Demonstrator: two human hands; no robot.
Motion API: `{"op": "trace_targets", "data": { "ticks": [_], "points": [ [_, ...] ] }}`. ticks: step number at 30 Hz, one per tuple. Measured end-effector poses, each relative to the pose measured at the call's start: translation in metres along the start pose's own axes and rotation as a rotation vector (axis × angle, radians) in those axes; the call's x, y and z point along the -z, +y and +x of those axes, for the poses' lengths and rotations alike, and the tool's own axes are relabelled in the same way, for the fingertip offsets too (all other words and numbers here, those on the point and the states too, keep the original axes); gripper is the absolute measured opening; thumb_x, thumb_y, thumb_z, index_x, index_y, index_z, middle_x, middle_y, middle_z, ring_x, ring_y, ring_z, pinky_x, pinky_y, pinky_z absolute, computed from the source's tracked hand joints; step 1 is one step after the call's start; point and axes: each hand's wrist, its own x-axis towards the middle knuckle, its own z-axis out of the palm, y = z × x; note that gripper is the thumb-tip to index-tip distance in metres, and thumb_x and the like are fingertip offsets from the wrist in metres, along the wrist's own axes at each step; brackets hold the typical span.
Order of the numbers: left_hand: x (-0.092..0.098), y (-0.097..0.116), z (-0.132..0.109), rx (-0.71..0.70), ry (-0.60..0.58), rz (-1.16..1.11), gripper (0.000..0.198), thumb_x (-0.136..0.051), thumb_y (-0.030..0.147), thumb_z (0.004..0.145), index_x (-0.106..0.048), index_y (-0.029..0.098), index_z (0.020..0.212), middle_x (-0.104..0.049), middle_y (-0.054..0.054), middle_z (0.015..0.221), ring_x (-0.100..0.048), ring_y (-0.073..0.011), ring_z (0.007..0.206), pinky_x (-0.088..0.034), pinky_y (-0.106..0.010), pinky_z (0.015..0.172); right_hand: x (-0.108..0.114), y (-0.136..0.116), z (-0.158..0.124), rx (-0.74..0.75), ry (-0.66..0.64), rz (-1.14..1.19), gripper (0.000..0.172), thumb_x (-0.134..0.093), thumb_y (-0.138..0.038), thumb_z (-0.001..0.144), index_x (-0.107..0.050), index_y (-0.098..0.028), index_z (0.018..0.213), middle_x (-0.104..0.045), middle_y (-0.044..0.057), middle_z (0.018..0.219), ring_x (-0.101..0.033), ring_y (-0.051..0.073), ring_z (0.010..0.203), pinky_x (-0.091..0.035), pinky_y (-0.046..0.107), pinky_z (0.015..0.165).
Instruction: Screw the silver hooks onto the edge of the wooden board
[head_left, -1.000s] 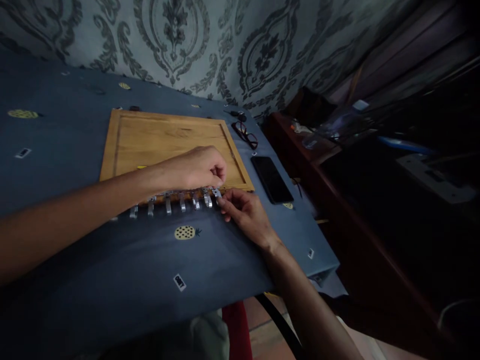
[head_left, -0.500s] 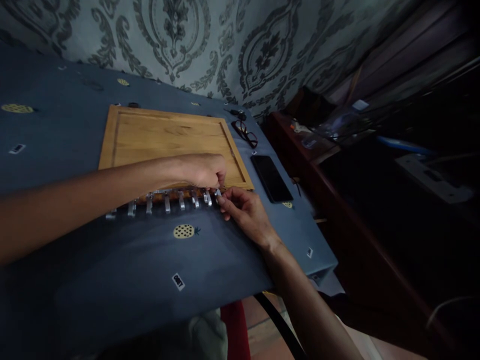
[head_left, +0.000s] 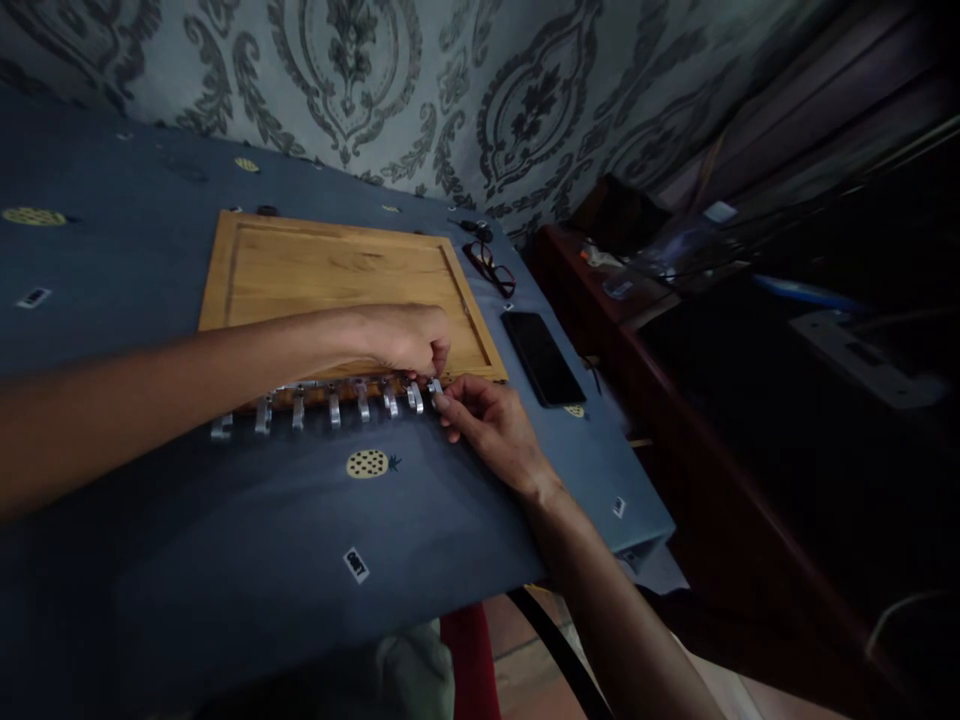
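Left hand [head_left: 412, 340] and right hand [head_left: 491, 425] are working at the near edge of a wooden board [head_left: 337, 265].
The right is pinching the rightmost metal piece [head_left: 436, 386] there, above the tabletop [head_left: 450, 520]; the left is curling beside it, its grip too hidden to tell.

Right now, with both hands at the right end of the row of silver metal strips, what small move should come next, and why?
I'd probably steady the rightmost silver metal strip with the bare right hand: it appears to pinch that strip, while the bare left hand curls down just above it, over the near edge of the rectangular yellow-brown wooden board.
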Motion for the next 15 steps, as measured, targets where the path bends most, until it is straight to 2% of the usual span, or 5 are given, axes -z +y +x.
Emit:
{"op": "trace_targets", "data": {
  "ticks": [6, 11, 15],
  "points": [
    [0.0002, -0.0021, 0.0024, -0.091, -0.018, -0.011, 0.015, -0.06, 0.006, 0.071, -0.071, 0.016, 0.07, -0.068, 0.004, 0.057, -0.058, -0.0074, 0.056, -0.033, -0.017, 0.051, -0.0005, -0.0016, -0.0001, -0.012, -0.01, 0.016, 0.056, -0.079, -0.073, 0.074, -0.059, -0.021, 0.073, -0.057, -0.003, 0.064, -0.05, 0.01, 0.054, -0.048, 0.024, 0.053],
    [0.0013, -0.0017, 0.0062, 0.019, -0.069, -0.04, 0.016, -0.06, 0.005, 0.074, -0.071, 0.015, 0.078, -0.068, 0.004, 0.059, -0.06, -0.0082, 0.058, -0.036, -0.017, 0.053, 0.0001, -0.0005, -0.0004, -0.011, -0.011, 0.028, 0.053, -0.079, -0.068, 0.076, -0.059, -0.02, 0.073, -0.056, -0.003, 0.065, -0.05, 0.01, 0.054, -0.048, 0.025, 0.055],
    [0.0018, -0.003, 0.008, 0.016, -0.069, -0.09, 0.014, -0.06, 0.004, 0.074, -0.069, 0.015, 0.076, -0.064, 0.004, 0.058, -0.059, -0.0089, 0.057, -0.037, -0.019, 0.055, 0.0003, 0.0008, -0.0006, -0.007, -0.007, 0.018, 0.054, -0.079, -0.07, 0.076, -0.06, -0.02, 0.074, -0.057, -0.003, 0.065, -0.05, 0.01, 0.054, -0.047, 0.025, 0.055]
  ]
}}
